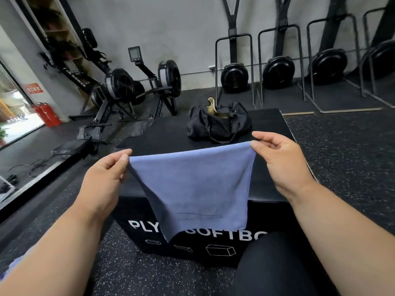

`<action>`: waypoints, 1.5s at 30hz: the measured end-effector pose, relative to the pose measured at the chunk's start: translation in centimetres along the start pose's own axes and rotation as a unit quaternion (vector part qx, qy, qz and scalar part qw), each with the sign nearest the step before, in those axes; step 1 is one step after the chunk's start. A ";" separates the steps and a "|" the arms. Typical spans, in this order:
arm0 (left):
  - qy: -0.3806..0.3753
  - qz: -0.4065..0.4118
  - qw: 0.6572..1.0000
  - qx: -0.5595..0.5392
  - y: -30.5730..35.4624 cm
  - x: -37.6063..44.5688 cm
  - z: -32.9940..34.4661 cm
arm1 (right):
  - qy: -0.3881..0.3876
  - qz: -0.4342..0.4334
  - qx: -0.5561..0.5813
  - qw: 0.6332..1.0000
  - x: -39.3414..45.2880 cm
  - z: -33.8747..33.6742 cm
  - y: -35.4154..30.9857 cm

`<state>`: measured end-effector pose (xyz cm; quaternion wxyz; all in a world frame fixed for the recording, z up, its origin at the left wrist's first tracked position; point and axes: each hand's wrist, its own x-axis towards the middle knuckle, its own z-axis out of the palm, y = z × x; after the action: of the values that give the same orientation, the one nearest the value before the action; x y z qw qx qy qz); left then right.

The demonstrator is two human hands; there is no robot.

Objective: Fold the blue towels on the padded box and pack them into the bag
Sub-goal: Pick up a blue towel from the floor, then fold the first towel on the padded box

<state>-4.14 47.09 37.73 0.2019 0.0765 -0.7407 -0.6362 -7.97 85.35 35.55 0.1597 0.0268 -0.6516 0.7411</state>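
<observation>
You're holding one blue towel (192, 189) up by its top edge, in the air over the near part of the padded box (265, 167). Your left hand (104, 174) pinches the top left corner between thumb and curled fingers. Your right hand (277, 161) pinches the top right corner the same way, thumb on the near side. The top edge is stretched fairly straight between them; the rest hangs down in front of the box's near face, bottom edge slanted, lowest at the left. There is faint stitched writing low on the towel, too blurred to read.

The box is black. White print on its near face is partly covered by the towel: "PLY" to the left of it, "SOFTBO" to the right, then cut off by your dark-clad leg (277, 263). Below are white outline drawings of boxes.

The black duffel bag (218, 122) sits on the far part of the box top, zip open, something tan poking out, one strap looped toward you.

Far left are rowing machines (119, 86); one rail reads "AIR ROWER". A small monitor (134, 54) is on an arm. Red fire extinguishers (48, 114) are at the left by the glass, with a red sign above, unreadable. Black fan machines with upright frames (235, 75) stand along the far wall. The floor is speckled black rubber (352, 157).
</observation>
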 end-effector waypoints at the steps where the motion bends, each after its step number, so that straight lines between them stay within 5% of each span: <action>1: -0.013 0.000 1.000 0.006 0.1 0.2 0.4 | 0.004 -0.001 0.000 1.000 0.4 -0.4 -0.1; 6: -0.065 0.002 0.994 0.088 0.6 1.3 2.2 | 0.007 -0.004 0.012 1.000 2.2 -2.0 -1.2; 13: -0.019 0.081 0.953 0.292 4.4 1.3 3.3 | -0.024 0.001 0.000 1.000 3.8 -3.3 -2.1; 19: -0.063 0.077 0.971 0.217 6.9 2.9 2.8 | -0.041 -0.036 -0.025 0.998 4.8 -3.6 -4.0; 25: -0.145 0.071 0.985 0.061 7.4 4.6 3.1 | 0.003 -0.072 -0.030 0.997 4.9 -2.8 -4.4; 31: -0.168 0.053 0.984 0.021 6.9 8.9 3.7 | 0.048 -0.084 -0.021 0.995 7.3 -0.6 -4.7; 37: -0.110 0.011 0.991 0.071 2.8 19.1 7.5 | 0.062 -0.040 -0.077 0.994 15.6 4.5 -2.0; 41: -0.052 -0.038 0.987 0.149 -2.8 24.2 9.3 | 0.008 0.015 -0.250 0.968 19.9 6.3 3.1; 45: -0.097 -0.086 0.965 0.229 -8.3 21.4 8.4 | -0.053 0.067 -0.332 0.940 17.1 5.5 8.2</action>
<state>-28.02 45.34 33.07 0.0505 0.1215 -0.8732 -0.4693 -27.33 82.64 32.80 0.0744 -0.0325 -0.8682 0.4896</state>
